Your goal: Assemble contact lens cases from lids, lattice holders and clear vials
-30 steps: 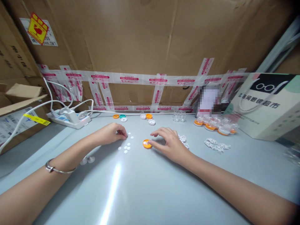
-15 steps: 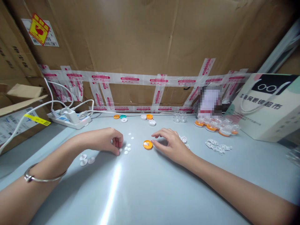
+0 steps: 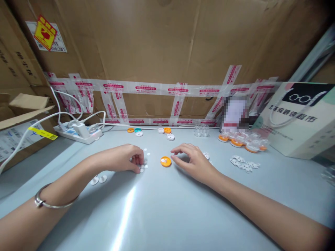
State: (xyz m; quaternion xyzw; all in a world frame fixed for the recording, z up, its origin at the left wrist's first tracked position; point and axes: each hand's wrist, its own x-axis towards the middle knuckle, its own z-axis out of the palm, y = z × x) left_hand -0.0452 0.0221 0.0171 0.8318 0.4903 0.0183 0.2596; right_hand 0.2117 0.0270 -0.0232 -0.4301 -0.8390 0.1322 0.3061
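Observation:
My left hand (image 3: 125, 158) rests on the grey table (image 3: 167, 209) with its fingers curled down onto a scatter of small white discs (image 3: 144, 164); what the fingertips pinch is too small to make out. Just to its right lies an orange cap (image 3: 165, 161) with a white piece in it. My right hand (image 3: 194, 160) lies beside that cap, fingers apart, its fingertips close to or touching the cap's right edge. A silver bangle (image 3: 45, 202) circles my left forearm.
Two white caps (image 3: 98, 180) lie near my left forearm. Orange, teal and white caps (image 3: 138, 131) sit at the back by a power strip (image 3: 78, 133) with cables. Right of centre are assembled clear pieces with orange bases (image 3: 242, 143), white flat parts (image 3: 243, 163) and a printed paper bag (image 3: 298, 118). Cardboard walls surround the table.
My left hand has drawn back from the far white discs and come down over the nearer ones. My right hand has barely moved by the orange cap.

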